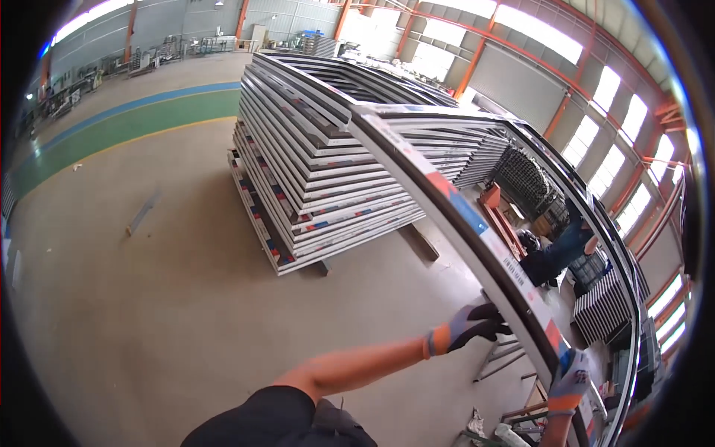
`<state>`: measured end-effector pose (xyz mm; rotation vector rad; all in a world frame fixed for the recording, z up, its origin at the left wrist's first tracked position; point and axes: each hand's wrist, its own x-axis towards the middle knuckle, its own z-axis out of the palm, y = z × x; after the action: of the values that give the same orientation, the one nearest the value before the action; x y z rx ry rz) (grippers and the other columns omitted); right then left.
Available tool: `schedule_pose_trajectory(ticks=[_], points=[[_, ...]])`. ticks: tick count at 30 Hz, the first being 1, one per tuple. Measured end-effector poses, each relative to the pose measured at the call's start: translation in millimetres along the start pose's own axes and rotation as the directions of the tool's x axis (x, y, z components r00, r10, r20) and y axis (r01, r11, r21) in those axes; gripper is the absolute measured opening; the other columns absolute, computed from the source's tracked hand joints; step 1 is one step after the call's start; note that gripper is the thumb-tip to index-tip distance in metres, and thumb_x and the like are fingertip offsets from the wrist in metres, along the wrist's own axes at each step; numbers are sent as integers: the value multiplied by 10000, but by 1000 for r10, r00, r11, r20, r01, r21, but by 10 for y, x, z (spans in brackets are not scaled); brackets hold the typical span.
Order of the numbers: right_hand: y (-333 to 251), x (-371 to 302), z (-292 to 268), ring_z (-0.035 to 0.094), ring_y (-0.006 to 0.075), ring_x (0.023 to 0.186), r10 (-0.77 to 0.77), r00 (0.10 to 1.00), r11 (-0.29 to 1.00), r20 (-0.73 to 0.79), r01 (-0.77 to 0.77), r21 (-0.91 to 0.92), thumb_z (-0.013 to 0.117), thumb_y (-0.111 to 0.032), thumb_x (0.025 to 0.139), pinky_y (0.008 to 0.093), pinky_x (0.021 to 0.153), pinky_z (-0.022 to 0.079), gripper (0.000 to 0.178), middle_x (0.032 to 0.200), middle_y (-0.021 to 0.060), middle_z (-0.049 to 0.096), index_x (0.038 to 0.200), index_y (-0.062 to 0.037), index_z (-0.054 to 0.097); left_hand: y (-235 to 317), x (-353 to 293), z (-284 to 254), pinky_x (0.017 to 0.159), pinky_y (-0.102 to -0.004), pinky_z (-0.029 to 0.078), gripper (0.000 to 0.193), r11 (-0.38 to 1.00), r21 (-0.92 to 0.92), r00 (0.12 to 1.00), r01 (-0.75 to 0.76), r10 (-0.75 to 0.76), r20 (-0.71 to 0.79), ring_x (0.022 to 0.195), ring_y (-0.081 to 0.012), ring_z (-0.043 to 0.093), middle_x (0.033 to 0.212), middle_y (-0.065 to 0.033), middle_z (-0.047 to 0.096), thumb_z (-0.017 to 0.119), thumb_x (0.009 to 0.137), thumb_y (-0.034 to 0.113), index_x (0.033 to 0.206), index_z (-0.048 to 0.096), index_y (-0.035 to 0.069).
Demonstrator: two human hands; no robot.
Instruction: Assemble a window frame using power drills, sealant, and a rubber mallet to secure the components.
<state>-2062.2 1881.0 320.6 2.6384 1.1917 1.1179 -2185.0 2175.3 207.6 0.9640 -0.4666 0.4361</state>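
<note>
A large rectangular window frame (pixel 482 229), pale with a dark inner band and red-and-blue film, slants from the stack's top down toward me. My right hand (pixel 572 376), in a grey-and-orange glove, is closed over its near rail at the lower right. Beside the same rail, farther up on its left side, is my left hand (pixel 477 328) in a matching glove with dark fingers. Its thumb and fingers are apart at the rail's edge; whether the fingertips touch it I cannot tell. A tall stack of similar frames (pixel 328 182) stands ahead, under the far corner of this frame.
Wooden bearers (pixel 419 243) lie under the stack. Through the held frame's opening a person in dark clothing (pixel 562 253) bends near an orange-red metal piece (pixel 500 220). Another frame stack (pixel 602 307) stands right. A loose bar (pixel 141 214) lies on the left floor; metal stands (pixel 500 359) are below the frame.
</note>
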Motion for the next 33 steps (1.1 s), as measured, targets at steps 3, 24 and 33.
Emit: schedule_pose_trajectory(ticks=[3, 24, 33], points=[[-491, 687, 386, 558, 385, 1075, -83, 988, 995, -128, 74, -70, 671, -126, 777, 466, 919, 436, 500, 1138, 192, 582, 1245, -12, 536, 687, 271, -919, 882, -335, 547, 480, 995, 104, 998, -6, -1, 67, 1144, -214, 623, 1270, -113, 615, 575, 978, 250, 1381, 494, 2], [-6044, 5837, 918, 653, 353, 944, -15, 1000, 992, -8, 14, -128, 594, -268, 914, 420, 839, 513, 397, 1014, 212, 668, 1160, 43, 604, 4915, 1168, -6628, 746, -389, 606, 359, 973, -227, 997, 40, -53, -51, 926, -271, 708, 1090, -131, 694, 636, 933, 236, 1189, 638, -15], [-7818, 7128, 1382, 656, 361, 892, -55, 998, 994, -18, 53, -97, 609, -240, 895, 441, 802, 511, 301, 947, 184, 674, 1093, -15, 621, 6124, 1032, -8529, 799, -389, 610, 347, 990, -121, 994, 76, -85, -70, 965, -292, 710, 1077, -158, 700, 611, 947, 237, 1174, 639, -24]])
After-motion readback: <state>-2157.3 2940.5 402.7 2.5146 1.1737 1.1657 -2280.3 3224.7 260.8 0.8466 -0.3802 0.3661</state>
